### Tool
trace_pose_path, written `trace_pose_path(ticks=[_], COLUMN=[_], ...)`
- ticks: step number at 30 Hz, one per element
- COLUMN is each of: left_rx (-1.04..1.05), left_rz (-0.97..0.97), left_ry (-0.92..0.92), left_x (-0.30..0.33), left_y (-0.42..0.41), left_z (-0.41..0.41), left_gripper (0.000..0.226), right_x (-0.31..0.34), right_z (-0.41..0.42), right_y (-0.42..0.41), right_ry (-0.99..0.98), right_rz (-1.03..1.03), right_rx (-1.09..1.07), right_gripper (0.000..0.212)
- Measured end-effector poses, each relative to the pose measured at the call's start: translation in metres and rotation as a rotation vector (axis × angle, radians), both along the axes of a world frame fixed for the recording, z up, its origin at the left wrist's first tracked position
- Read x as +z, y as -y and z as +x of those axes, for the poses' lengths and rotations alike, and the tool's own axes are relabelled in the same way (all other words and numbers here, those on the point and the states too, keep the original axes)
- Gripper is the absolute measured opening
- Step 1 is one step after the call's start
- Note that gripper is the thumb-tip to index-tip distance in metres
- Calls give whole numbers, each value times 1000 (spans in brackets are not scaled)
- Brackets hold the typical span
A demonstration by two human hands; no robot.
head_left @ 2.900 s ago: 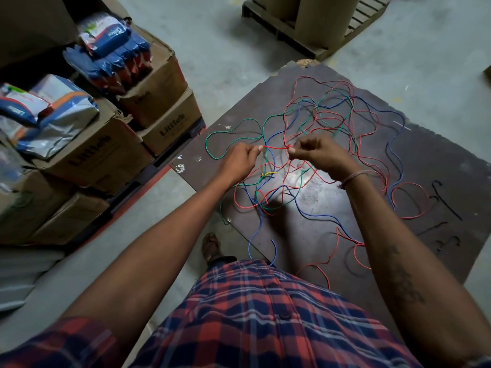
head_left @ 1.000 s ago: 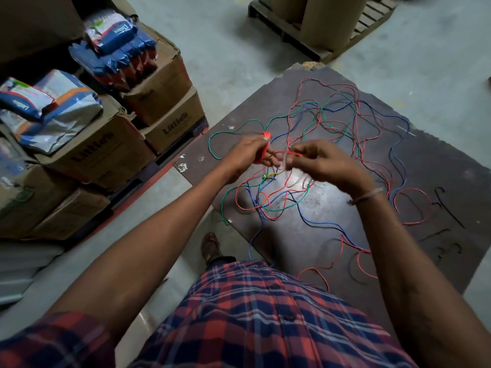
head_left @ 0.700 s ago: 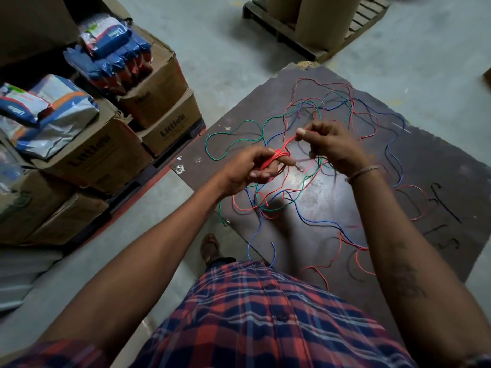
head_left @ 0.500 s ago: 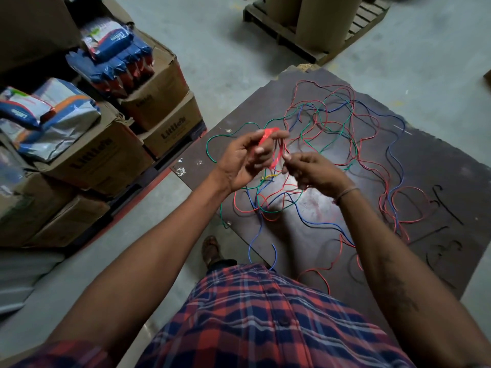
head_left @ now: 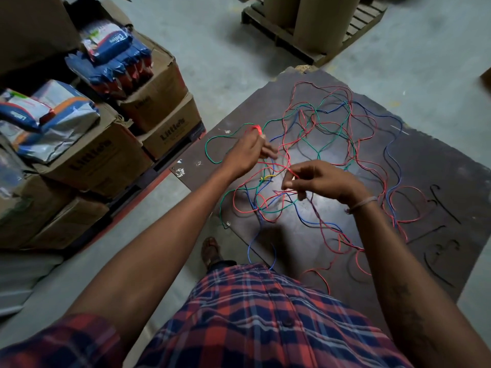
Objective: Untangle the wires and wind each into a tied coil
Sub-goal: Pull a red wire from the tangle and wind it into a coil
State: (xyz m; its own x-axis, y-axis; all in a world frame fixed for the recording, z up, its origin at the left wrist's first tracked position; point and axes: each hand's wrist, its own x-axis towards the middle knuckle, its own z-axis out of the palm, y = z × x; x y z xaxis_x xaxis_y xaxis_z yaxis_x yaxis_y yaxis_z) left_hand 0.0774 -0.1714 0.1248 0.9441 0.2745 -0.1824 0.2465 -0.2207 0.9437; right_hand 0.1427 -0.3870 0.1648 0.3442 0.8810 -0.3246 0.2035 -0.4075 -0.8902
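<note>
Both my hands are up over the dark board (head_left: pixel 438 166), where the tangled wires (head_left: pixel 313 144) lie spread in red, green and blue loops. My left hand (head_left: pixel 243 155) grips a small red coil (head_left: pixel 255 128), blurred, so I think it wraps my fingers. My right hand (head_left: pixel 322 181) pinches a red strand (head_left: pixel 288 170) running toward the left.

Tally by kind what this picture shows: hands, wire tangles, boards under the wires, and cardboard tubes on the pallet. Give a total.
hands: 2 (left hand, right hand)
wire tangle: 1
board: 1
cardboard tubes: 2
Total: 6
</note>
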Motion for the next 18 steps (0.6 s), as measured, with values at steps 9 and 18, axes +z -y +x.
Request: trace_pose_path(ticks=[9, 18], left_rx=[-224, -404], left_rz=[-140, -895], left_ry=[-204, -37], left_x=[14, 41], left_y=[-1, -1], left_z=[-23, -28], left_gripper=[42, 60], right_x=[0, -29], right_z=[48, 13], right_y=[6, -31], right_ry=[153, 3], right_rz=[95, -106], right_rx=[-258, -307], right_gripper=[5, 50])
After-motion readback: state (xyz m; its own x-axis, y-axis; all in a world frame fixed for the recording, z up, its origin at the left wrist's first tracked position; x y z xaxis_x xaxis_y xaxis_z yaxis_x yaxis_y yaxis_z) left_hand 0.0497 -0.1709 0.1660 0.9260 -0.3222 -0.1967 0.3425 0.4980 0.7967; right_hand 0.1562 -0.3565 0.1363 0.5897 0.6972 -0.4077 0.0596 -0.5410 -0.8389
